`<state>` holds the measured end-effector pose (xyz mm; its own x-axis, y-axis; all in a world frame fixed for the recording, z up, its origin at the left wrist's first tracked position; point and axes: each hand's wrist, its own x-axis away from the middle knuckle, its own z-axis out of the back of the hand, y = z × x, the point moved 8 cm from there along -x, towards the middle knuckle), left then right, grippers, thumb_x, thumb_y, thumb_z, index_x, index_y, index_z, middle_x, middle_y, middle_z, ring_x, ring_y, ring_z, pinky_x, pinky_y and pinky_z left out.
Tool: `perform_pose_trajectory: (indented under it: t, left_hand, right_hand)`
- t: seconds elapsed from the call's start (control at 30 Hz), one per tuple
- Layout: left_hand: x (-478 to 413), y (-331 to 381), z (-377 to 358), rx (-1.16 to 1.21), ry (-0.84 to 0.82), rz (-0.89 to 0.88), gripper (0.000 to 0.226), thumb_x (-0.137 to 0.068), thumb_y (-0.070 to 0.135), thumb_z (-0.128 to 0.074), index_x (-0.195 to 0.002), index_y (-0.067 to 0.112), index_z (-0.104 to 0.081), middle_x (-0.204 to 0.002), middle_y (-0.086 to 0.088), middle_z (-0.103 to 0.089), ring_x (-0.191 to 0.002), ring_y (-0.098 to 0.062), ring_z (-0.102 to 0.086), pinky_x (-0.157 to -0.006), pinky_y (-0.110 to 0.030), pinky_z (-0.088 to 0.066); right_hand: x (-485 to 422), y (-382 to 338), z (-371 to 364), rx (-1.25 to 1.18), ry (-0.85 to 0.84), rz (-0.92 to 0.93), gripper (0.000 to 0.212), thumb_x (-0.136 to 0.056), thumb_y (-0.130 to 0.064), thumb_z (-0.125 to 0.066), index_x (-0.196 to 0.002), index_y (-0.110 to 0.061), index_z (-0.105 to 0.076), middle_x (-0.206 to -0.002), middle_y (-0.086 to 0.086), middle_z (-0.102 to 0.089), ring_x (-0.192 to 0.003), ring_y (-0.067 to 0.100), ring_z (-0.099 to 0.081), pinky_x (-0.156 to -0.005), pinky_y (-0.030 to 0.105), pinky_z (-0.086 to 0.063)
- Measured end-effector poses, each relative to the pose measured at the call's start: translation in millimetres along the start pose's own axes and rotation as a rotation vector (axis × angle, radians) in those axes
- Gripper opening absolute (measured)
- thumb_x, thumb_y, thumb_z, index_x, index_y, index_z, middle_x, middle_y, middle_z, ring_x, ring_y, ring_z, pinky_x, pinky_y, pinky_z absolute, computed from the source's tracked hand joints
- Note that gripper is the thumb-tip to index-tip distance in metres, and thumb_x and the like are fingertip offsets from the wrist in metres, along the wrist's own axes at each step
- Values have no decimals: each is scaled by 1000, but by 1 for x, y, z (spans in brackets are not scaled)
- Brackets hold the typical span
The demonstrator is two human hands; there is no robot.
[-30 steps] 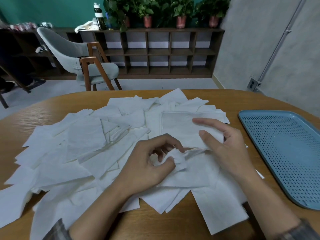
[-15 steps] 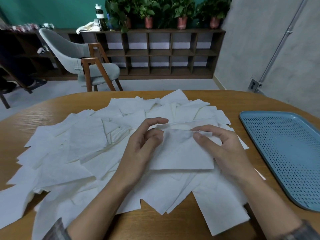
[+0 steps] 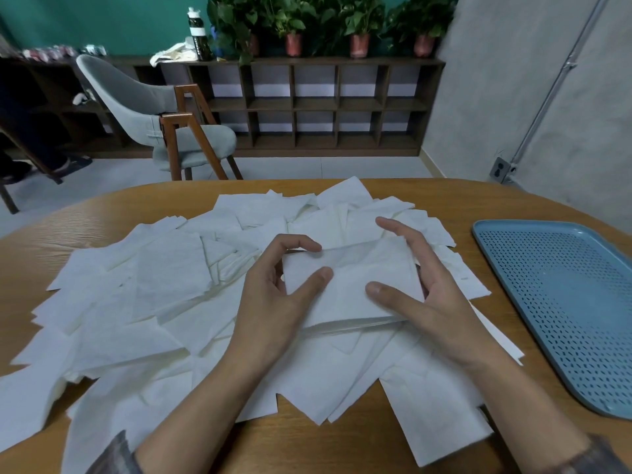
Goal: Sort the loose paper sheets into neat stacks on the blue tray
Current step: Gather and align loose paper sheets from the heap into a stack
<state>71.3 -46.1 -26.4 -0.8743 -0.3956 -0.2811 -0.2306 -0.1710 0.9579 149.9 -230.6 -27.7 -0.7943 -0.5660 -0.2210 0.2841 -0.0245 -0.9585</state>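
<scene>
A wide heap of loose white paper sheets [image 3: 164, 295] covers the middle of the wooden table. Above the heap I hold a small stack of sheets [image 3: 349, 285] between both hands. My left hand [image 3: 277, 295] grips its left edge, thumb on top and index finger curled over the far corner. My right hand [image 3: 420, 289] holds the right edge, thumb lying on top and fingers running behind the stack. The blue perforated tray [image 3: 564, 302] lies to the right of my right hand, with nothing on it.
The table's curved far edge [image 3: 307, 183] lies beyond the heap. Past it stand a grey chair with wooden legs [image 3: 164, 124] and a low dark shelf unit [image 3: 325, 107] with potted plants on top. Bare wood shows between the heap and the tray.
Both hands lifted the gathered sheets off the heap and squared them into a small stack. My left hand went from crumpling a sheet low down to gripping the stack's left edge.
</scene>
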Motion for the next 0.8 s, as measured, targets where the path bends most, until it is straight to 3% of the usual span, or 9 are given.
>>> perform_pose_trajectory:
  t: [0.27, 0.47, 0.6, 0.67, 0.73, 0.8]
  left_hand:
    - [3, 1, -2, -82, -2, -11, 31, -91, 12, -81, -114, 27, -68, -106, 19, -70, -85, -3, -67, -68, -11, -49]
    - [2, -4, -1, -168, 8, -3, 36, -88, 20, -85, -115, 36, -66, -104, 17, -70, -91, -9, -70, -70, -24, -56]
    - [-1, -5, 5, -247, 36, 1, 52, -82, 31, -89, -124, 44, -60, -119, 23, -62, -105, -4, -64, -80, -23, -56]
    - [-2, -3, 3, -158, -16, 35, 58, -82, 37, -87, -131, 45, -58, -126, 28, -62, -114, 4, -63, -88, -21, -56]
    - [0, -1, 0, -34, -66, 101, 59, -79, 45, -79, -134, 46, -58, -119, 36, -64, -109, 11, -63, -84, -15, -56]
    - [1, -4, -2, 63, -93, 173, 55, -77, 53, -73, -130, 51, -61, -116, 25, -70, -104, 2, -69, -81, -18, -57]
  right_hand:
    - [-2, 1, -2, 44, 24, 9, 71, -94, -37, -77, -148, -60, -36, -157, -18, -44, -141, 15, -50, -115, 50, -47]
    - [-3, 2, 0, 21, 59, 9, 69, -96, -20, -74, -145, -57, -43, -152, -9, -52, -134, 18, -58, -110, 50, -52]
    - [-4, 0, 7, -80, 97, 31, 70, -90, -17, -77, -145, -51, -47, -149, -15, -55, -134, 12, -59, -105, 36, -54]
    - [-3, 1, 8, -192, 85, 31, 73, -89, -16, -81, -144, -49, -48, -148, -11, -57, -131, 16, -61, -100, 36, -56]
    - [-3, 3, 8, -341, 73, 7, 70, -87, -11, -78, -141, -45, -49, -142, -2, -62, -125, 22, -66, -91, 36, -59]
    - [-3, 4, 7, -410, 78, -19, 65, -85, -11, -75, -134, -46, -51, -138, 5, -65, -119, 26, -69, -87, 39, -60]
